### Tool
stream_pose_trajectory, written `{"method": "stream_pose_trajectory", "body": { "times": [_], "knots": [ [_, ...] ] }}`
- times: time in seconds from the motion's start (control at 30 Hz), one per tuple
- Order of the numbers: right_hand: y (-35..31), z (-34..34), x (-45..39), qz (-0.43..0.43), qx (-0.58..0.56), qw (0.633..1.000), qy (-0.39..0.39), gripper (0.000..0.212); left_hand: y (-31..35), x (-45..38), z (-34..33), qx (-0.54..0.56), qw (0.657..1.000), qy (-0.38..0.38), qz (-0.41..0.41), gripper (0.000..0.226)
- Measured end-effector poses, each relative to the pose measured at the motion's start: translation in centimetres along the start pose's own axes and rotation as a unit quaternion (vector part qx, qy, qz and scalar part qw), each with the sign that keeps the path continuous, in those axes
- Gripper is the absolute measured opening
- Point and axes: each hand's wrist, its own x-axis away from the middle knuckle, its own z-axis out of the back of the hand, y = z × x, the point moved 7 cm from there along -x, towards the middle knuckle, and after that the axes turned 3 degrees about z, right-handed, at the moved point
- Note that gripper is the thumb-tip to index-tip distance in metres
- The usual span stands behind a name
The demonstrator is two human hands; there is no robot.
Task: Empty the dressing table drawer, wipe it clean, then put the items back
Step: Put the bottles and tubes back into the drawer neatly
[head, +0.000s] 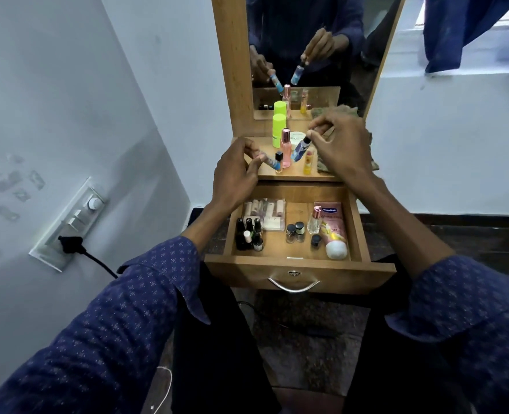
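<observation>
Drawer [295, 258]: open, part-emptied; nail polishes [248, 234], lotion tube [334, 231], small jars [295, 231] and a packet [265, 215] remain inside. Shelf [295, 174]: several bottles already stand there. Left hand [236, 174] pinches a small tube [272, 163]; right hand [338, 147] pinches a blue bottle [299, 150] by its cap, both over the shelf. Outstanding, by my judgement: rest of emptying, wiping, return.

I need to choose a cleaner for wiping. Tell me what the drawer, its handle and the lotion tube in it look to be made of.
Drawer: looks like wood-grain laminate board, smooth, with a slight sheen; solid wood cannot be ruled out.
Handle: apparently metal, polished silver with bright highlights.
Lotion tube: probably soft plastic, glossy pink printed body, matte white cap.
</observation>
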Motion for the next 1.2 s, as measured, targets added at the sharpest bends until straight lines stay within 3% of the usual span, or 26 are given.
{"method": "stream_pose_trajectory", "body": {
  "times": [0.2,0.37,0.77,1.0,1.2],
  "knots": [
    [-1.1,-3.0,7.9,-0.039,-0.035,0.997,-0.054,0.007,-1.0,5.6,-1.0,-0.026,0.996,-0.085,-0.013,0.014],
    [-1.0,-6.0,12.7,-0.061,-0.012,0.992,-0.11,0.01,-2.9,9.0,-1.3,-0.045,0.993,-0.104,0.008,0.015],
    [0.0,-7.6,16.4,-0.041,0.09,0.968,-0.23,0.015,-1.8,9.4,-4.3,-0.167,0.964,-0.202,-0.045,0.017],
    [0.7,-7.5,16.6,-0.046,0.093,0.963,-0.249,0.015,-1.7,9.7,-5.9,-0.216,0.946,-0.233,-0.055,0.017],
    [1.4,-7.3,15.7,-0.078,0.042,0.966,-0.242,0.016,-2.1,9.6,-5.4,-0.156,0.961,-0.227,-0.036,0.015]
  ]
}}
